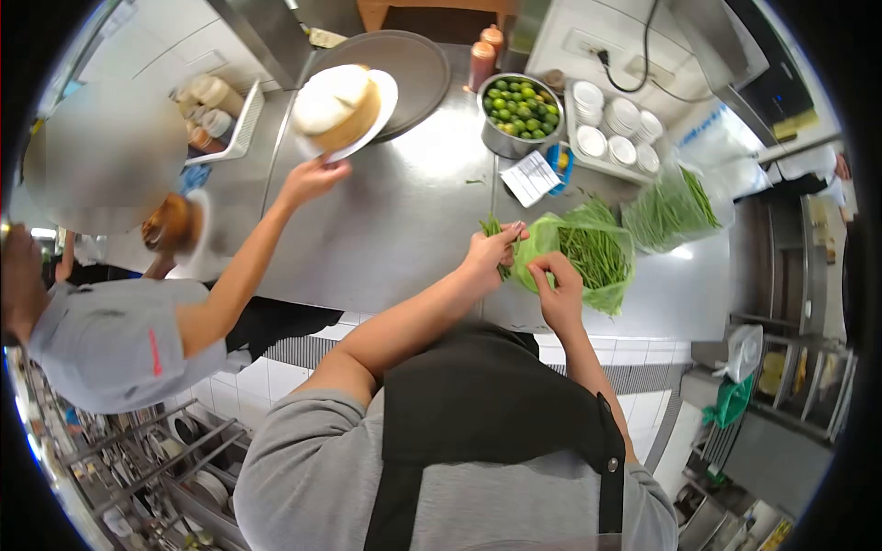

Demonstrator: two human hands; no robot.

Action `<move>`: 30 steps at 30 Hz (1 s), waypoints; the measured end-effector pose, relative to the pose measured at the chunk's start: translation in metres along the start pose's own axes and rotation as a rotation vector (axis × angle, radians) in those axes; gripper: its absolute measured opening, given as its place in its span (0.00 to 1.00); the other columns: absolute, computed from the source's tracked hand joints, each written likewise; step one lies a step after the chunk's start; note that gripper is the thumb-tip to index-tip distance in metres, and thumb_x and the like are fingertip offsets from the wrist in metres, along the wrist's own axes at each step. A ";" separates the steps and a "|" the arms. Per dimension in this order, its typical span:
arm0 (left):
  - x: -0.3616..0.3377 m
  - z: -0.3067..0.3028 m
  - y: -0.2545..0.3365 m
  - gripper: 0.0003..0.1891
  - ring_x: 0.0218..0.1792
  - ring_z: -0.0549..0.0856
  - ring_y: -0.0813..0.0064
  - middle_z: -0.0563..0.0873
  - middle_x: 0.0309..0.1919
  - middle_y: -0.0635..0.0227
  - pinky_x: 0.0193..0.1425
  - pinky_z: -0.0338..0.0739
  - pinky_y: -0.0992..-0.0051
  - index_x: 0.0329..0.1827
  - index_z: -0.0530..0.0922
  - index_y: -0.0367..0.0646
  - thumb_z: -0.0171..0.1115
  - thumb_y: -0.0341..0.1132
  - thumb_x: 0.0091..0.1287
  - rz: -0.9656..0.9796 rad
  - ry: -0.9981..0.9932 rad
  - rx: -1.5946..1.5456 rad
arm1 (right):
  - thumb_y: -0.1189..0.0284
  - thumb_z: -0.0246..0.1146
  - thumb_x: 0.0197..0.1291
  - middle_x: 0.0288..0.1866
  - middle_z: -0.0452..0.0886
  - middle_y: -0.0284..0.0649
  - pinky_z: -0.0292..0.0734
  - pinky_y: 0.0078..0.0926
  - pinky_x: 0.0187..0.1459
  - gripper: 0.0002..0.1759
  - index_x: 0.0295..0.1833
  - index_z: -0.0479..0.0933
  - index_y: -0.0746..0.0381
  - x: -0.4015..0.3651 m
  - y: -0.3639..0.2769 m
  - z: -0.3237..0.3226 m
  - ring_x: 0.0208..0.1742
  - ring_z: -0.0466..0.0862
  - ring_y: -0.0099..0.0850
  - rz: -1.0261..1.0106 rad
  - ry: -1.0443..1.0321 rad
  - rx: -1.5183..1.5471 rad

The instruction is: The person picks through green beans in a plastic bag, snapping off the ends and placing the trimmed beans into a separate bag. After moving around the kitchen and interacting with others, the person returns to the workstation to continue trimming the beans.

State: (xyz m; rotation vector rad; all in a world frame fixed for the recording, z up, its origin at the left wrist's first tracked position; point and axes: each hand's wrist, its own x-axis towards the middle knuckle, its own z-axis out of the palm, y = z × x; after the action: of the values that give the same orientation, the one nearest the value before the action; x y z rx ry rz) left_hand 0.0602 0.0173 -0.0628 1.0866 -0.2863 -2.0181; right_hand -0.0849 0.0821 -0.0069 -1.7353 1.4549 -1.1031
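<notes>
Left hand [490, 255]: fingers closed round a small bunch of thin green beans [491, 227], held just above the brushed steel counter [404, 211]. Right hand [557, 290]: fingertips pinched on the near edge of a translucent green plastic bag [614, 296], which lies open on the counter and is full of beans. Beyond it is a clear plastic bag of more beans [675, 209]. Further back stands a round steel bowl of green limes [521, 110]. At left, a co-worker's hand [310, 179] holds up a white plate [386, 96].

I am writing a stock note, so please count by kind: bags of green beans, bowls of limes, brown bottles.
Bags of green beans: 2
Bowl of limes: 1
Brown bottles: 2
Total: 5
</notes>
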 end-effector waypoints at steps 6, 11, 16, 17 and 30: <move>-0.001 -0.018 0.012 0.07 0.20 0.67 0.86 0.79 0.26 0.78 0.22 0.63 0.84 0.44 0.81 0.45 0.63 0.37 0.72 -0.095 0.027 0.012 | 0.78 0.69 0.56 0.30 0.78 0.42 0.74 0.26 0.38 0.06 0.36 0.78 0.67 0.009 0.051 -0.034 0.32 0.78 0.31 0.206 0.024 -0.081; -0.008 -0.029 -0.002 0.09 0.20 0.69 0.84 0.76 0.22 0.77 0.23 0.67 0.81 0.36 0.77 0.48 0.56 0.39 0.76 -0.232 0.022 0.089 | 0.76 0.70 0.56 0.39 0.83 0.46 0.78 0.33 0.45 0.11 0.45 0.82 0.67 0.006 0.131 -0.083 0.39 0.83 0.39 0.331 0.079 -0.409; -0.025 -0.031 -0.033 0.09 0.22 0.72 0.82 0.74 0.21 0.78 0.27 0.70 0.78 0.40 0.76 0.44 0.56 0.40 0.77 -0.365 -0.315 0.261 | 0.75 0.70 0.55 0.52 0.80 0.56 0.75 0.45 0.56 0.23 0.57 0.78 0.69 -0.009 0.160 -0.087 0.54 0.80 0.53 0.329 0.107 -0.771; -0.029 -0.030 -0.037 0.10 0.22 0.72 0.82 0.74 0.21 0.77 0.28 0.71 0.78 0.41 0.76 0.44 0.57 0.40 0.77 -0.441 -0.392 0.268 | 0.75 0.69 0.56 0.55 0.78 0.58 0.74 0.47 0.57 0.24 0.58 0.76 0.70 -0.011 0.165 -0.083 0.56 0.79 0.55 0.399 0.115 -0.807; -0.047 -0.013 -0.019 0.11 0.26 0.70 0.83 0.72 0.25 0.78 0.32 0.68 0.79 0.51 0.78 0.42 0.57 0.40 0.77 -0.571 -0.616 0.130 | 0.83 0.61 0.47 0.34 0.83 0.56 0.78 0.43 0.44 0.07 0.34 0.80 0.69 -0.014 0.176 -0.118 0.41 0.84 0.51 0.572 0.156 -0.666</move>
State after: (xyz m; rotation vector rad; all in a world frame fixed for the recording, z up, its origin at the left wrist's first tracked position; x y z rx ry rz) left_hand 0.0739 0.0671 -0.0525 0.6264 -0.4629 -2.8660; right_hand -0.2716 0.0658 -0.1066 -1.4647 2.4136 -0.4731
